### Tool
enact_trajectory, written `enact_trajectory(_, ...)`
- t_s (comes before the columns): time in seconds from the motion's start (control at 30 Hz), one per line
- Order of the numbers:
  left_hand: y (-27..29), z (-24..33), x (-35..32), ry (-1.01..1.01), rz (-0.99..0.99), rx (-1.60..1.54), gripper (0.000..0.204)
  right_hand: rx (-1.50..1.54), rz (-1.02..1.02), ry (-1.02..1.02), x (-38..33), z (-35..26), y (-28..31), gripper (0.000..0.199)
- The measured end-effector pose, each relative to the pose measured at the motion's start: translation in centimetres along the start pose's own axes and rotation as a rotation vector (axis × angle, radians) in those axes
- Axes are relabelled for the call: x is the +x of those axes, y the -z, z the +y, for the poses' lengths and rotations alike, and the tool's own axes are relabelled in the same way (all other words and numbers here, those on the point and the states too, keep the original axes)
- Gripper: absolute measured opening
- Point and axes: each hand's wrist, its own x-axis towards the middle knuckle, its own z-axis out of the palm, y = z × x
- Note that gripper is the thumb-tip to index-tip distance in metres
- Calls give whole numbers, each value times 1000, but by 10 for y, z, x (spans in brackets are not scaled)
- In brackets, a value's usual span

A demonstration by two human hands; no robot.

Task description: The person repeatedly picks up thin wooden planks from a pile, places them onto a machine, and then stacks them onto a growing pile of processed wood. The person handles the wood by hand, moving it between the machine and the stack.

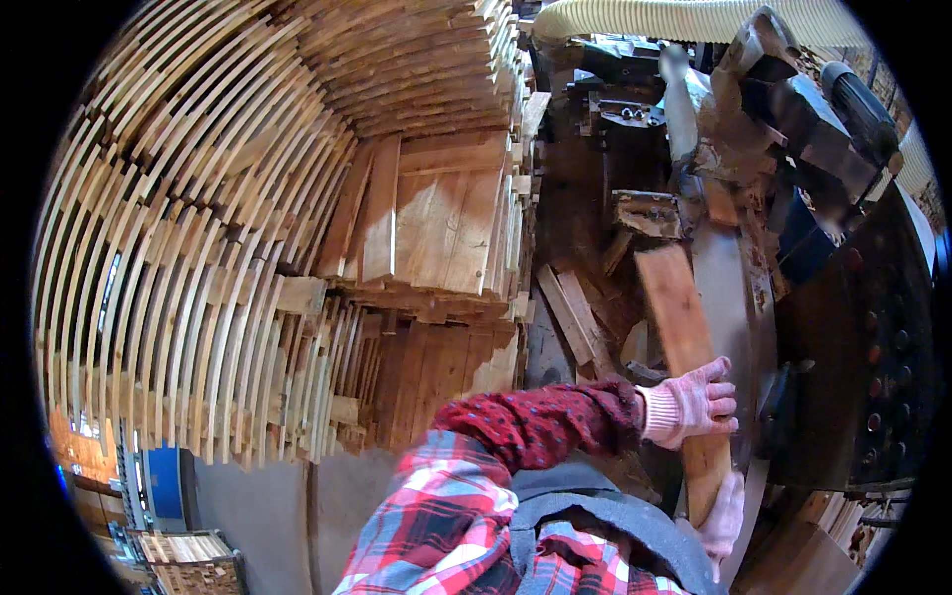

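Observation:
A long reddish-brown wooden board [676, 307] lies lengthwise in front of me, along a smooth metal machine bed [722, 283]. My left hand [691, 402], in a pink knitted glove, reaches across from the left and holds the board at its middle, fingers over its right edge. At the board's near end my right hand [726, 518], in a similar pink glove, grips its right side; part of that hand is hidden. Beyond the board's far end, a shorter wood piece [721, 201] sits on the machine.
Tall stacks of planks [169, 288] fill the left, beside a pile of wide boards [446, 213]. Offcuts [575, 317] lie left of the bed. A dark control panel [858, 347] with buttons stands at right. A motor [858, 109] and a ribbed hose [694, 20] are at the far end.

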Motion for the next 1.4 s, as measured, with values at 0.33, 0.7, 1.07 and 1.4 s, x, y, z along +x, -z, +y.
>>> enact_trajectory(0.33, 132, -268, -357, 1940, -70, 479, 119, -217, 400, 781, 113, -31, -30, 23)
enact_trajectory(0.7, 189, -221, -487, 1684, 1158, -1168, 48, 238, 355, 362, 385, -15, -108, 54)
enact_trajectory(1.07, 31, -14, -168, 1062, 390, -851, 91, 508, -251, 285, 123, -200, -43, 107)
enact_trajectory(1.4, 221, -237, -487, 2170, -126, 522, 113, -135, 359, 219, 30, -45, -18, 45)
